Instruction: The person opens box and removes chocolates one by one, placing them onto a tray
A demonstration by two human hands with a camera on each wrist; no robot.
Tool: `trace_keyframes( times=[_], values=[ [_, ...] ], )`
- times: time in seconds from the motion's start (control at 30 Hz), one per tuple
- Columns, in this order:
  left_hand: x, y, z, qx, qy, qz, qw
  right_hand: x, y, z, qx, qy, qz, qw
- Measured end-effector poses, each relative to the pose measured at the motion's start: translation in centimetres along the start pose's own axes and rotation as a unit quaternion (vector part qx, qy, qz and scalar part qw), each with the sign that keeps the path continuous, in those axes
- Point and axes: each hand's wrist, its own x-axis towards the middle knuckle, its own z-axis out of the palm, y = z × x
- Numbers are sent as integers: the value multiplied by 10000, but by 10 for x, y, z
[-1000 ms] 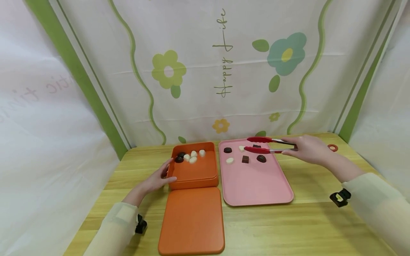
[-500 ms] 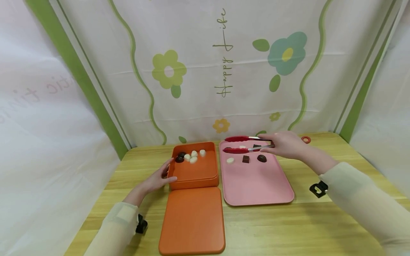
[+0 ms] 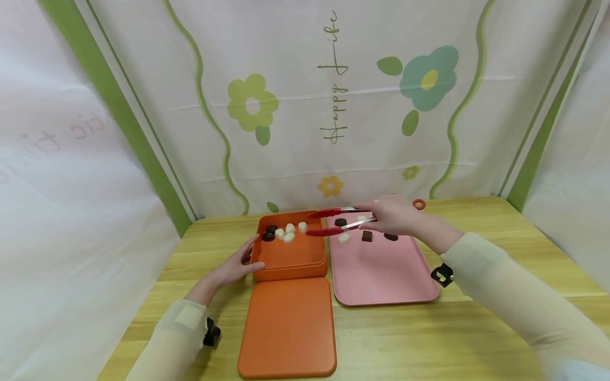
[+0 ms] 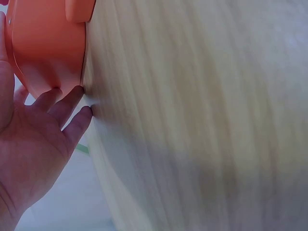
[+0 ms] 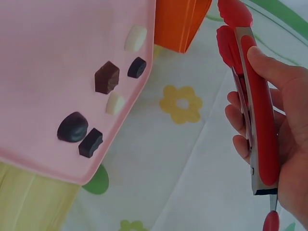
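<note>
My right hand [image 3: 393, 214] grips a pair of red-and-steel tongs [image 3: 350, 226], whose two arms are spread with nothing seen between them. Their red ends reach left over the right part of an open orange box [image 3: 290, 271]. Inside the box, towards the back, lie several white pieces [image 3: 289, 237] and dark chocolates [image 3: 269, 236]. My left hand [image 3: 233, 268] rests on the box's left side, fingers extended along the wall and thumb at the front rim. In the left wrist view its fingertips [image 4: 77, 91] touch the orange wall near the table.
Right of the box lies a pink tray [image 3: 386, 280] with white pieces [image 5: 135, 38] and dark chocolates [image 5: 107, 77] near its far end. An orange lid [image 3: 287, 328] lies flat in front of the box. A patterned curtain [image 3: 295, 159] stands behind the wooden table [image 3: 405, 338].
My right hand has carried the tongs left, from above the pink tray to the orange box's right side. The left hand stays in place on the box.
</note>
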Motion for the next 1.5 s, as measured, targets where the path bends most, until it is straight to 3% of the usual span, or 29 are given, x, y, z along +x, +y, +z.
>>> trace_keyframes(
  times=[0.2, 0.6, 1.0, 1.5],
  values=[
    [9, -18, 0, -3, 15, 26, 10000, 14, -9, 10, 83, -279, -72, 9995],
    [8, -16, 0, -54, -29, 49, 10000, 44, -23, 42, 42, -364, -551, 9978],
    [10, -19, -1, 78, -43, -55, 9999, 72, -32, 54, -190, -825, -172, 9963],
    [8, -17, -1, -6, -22, -34, 10000, 83, -35, 64, -20, -1063, 131, 9942]
  ],
)
